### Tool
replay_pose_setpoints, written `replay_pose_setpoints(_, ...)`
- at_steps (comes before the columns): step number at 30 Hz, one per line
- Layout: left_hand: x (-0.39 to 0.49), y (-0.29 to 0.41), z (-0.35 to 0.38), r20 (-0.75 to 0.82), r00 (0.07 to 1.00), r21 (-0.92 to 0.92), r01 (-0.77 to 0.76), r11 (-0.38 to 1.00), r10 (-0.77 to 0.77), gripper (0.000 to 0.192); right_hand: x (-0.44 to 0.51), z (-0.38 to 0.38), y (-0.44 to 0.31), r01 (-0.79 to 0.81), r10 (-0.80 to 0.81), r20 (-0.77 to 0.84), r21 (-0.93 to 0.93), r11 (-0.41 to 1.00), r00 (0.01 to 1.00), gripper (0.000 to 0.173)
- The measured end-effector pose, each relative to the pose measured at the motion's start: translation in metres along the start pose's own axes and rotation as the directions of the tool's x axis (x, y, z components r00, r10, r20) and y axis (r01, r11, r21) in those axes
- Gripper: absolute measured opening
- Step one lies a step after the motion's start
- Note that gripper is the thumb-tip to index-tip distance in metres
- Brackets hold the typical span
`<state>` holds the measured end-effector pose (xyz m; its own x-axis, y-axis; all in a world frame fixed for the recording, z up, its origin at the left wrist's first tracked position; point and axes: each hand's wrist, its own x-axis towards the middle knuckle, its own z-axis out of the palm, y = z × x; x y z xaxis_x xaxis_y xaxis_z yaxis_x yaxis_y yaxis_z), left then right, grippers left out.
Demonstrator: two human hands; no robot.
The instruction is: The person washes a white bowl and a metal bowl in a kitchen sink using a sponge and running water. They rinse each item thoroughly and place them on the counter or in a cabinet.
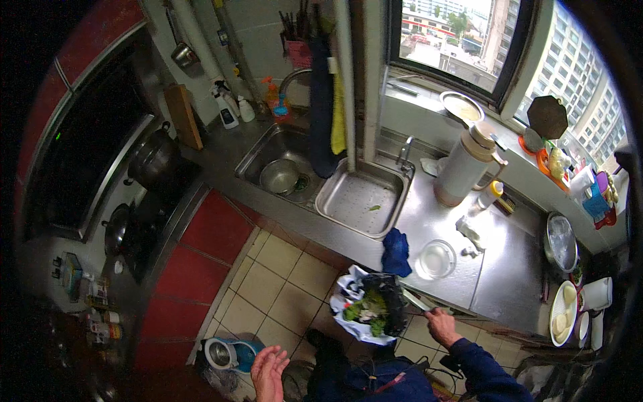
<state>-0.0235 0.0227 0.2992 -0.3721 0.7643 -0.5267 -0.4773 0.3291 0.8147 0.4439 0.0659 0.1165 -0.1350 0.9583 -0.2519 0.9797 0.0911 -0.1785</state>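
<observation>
My right hand grips the handle of a knife, its pale blade pointing towards the counter edge. Just left of the blade is a waste bin lined with a white and black plastic bag. Green leaves and other vegetable scraps lie inside it. Low in the view, my left hand is raised with nothing in it and the fingers loosely spread. Below that hand, a blue and white appliance or container stands on the floor.
A steel counter carries a glass bowl, a blue cloth, a vacuum flask and a basket of pale peeled pieces. Behind are two sinks, one with a drain tray. A pot stands at left.
</observation>
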Motion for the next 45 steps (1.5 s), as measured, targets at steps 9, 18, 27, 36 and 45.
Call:
replay_pose_setpoints(9, 0.084, 0.074, -0.115, -0.197, 0.980, 0.059, -0.028, 0.998, 0.039, 0.031, -0.008, -0.041, -0.082, -0.066, 0.079, -0.120, 0.106, 0.992, 0.990, 0.027)
replay_pose_setpoints(18, 0.149, 0.127, -0.105, -0.020, 1.000, 0.115, -0.015, 0.993, 0.017, 0.024, 0.125, -0.050, -0.241, 0.164, -0.114, -0.142, 0.421, 0.892, 0.983, 0.020)
replay_pose_setpoints(27, 0.253, 0.189, -0.072, 0.027, 1.000, 0.222, -0.011, 0.975, 0.005, 0.023, 0.256, -0.064, -0.311, 0.202, -0.148, -0.158, 0.423, 0.883, 0.976, 0.021)
replay_pose_setpoints(36, 0.345, 0.240, -0.041, 0.136, 0.991, 0.176, -0.027, 0.984, 0.003, 0.029, 0.364, -0.083, -0.345, 0.039, -0.067, 0.015, 0.684, 0.729, 0.998, 0.028)
replay_pose_setpoints(45, 0.444, 0.266, -0.009, 0.375, 0.925, 0.181, -0.016, 0.983, -0.054, 0.029, 0.456, -0.078, -0.360, 0.267, -0.130, -0.238, 0.745, 0.611, 0.962, 0.031)
